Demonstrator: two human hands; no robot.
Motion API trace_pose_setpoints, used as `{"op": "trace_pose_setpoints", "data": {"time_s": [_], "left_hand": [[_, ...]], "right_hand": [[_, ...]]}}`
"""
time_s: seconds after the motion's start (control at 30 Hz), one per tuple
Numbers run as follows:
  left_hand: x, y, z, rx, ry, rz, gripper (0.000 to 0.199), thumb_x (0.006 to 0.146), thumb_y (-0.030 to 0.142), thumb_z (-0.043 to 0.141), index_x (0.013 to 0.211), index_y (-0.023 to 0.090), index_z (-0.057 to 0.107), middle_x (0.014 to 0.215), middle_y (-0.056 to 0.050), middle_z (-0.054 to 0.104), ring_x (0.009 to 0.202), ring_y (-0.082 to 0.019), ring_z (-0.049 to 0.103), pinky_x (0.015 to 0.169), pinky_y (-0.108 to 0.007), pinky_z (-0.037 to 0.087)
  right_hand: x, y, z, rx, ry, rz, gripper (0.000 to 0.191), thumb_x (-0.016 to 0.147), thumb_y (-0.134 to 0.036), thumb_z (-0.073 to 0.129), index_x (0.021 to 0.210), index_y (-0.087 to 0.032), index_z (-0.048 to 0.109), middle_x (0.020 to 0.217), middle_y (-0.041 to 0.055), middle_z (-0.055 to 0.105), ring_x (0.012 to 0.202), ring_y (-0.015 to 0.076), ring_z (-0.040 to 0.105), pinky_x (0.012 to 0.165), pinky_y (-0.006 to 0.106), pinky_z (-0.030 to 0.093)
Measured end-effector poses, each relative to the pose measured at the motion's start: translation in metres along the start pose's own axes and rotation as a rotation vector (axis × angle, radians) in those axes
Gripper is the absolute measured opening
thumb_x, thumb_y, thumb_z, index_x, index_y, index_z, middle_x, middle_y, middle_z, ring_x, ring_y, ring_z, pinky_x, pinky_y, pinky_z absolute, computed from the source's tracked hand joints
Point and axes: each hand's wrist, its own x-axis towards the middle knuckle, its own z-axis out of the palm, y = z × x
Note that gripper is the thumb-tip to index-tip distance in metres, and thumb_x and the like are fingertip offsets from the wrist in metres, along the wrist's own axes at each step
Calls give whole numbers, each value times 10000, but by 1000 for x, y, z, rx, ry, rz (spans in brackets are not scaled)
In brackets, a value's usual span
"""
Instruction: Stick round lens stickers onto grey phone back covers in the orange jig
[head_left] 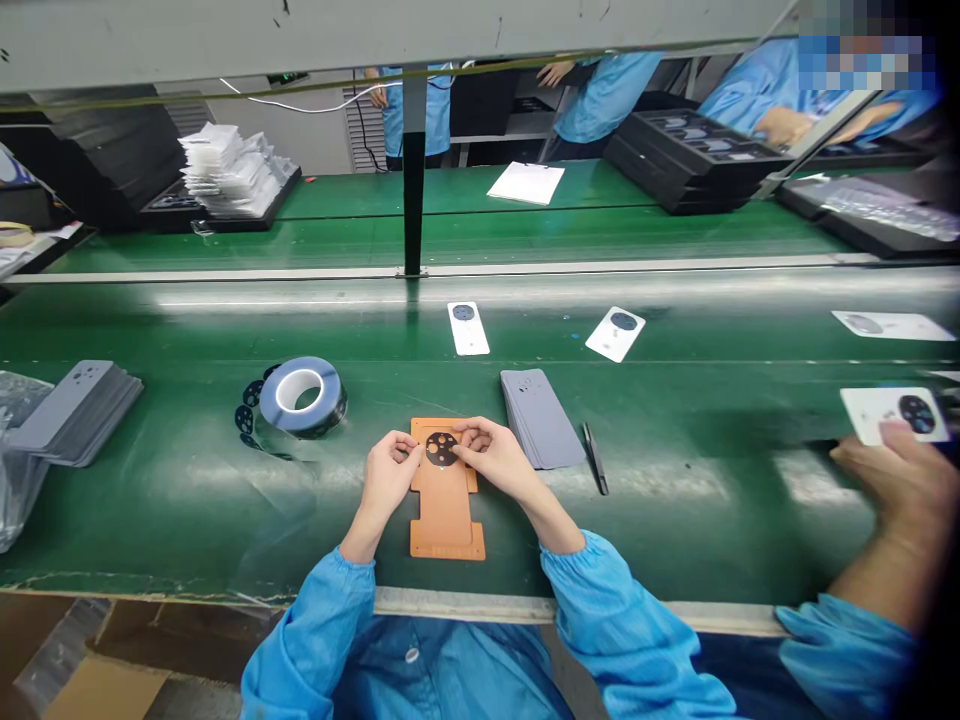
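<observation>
An orange jig plate with notched sides lies flat on the green bench before me. Over its upper part is a round black adhesive piece with several holes. My left hand pinches at the left edge of this piece. On its right edge, the thumb and finger of my right hand are pressed together. Whether the piece touches the jig cannot be made out. A stack of grey phone-shaped sheets lies right of my right hand, with black tweezers beside it.
Left of my hands is a tape roll with round black pieces trailing off it. Another grey stack lies farther left by a plastic bag. White cards with dark circles lie behind. At right, a co-worker's hand holds one such card.
</observation>
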Motion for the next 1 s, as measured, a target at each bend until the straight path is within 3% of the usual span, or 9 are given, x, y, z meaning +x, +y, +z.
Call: {"op": "trace_pose_setpoints", "data": {"time_s": [0.4,0.7,1.0], "left_hand": [[1,3,1,104,-15,-31,151,779,321,695,800,175,662,782,-6,674,560,-94,473,581,-228,399],[3,6,4,197,6,-53,81,740,263,680,753,191,648,741,13,667,587,-106,513,586,-230,388],[4,6,4,193,5,-44,78,738,269,667,753,195,645,743,14,662,583,-107,510,586,-230,387]], "right_hand": [[2,-1,-2,20,-14,23,312,740,-249,705,1041,-169,683,757,-4,670,620,128,572,618,261,479],[4,2,-5,-101,47,29,286,738,-373,774,935,-186,687,614,-79,443,572,119,465,566,260,368],[10,9,-15,172,-64,137,411,685,-403,829,967,-165,649,590,-81,496,548,128,545,578,269,451]]}}
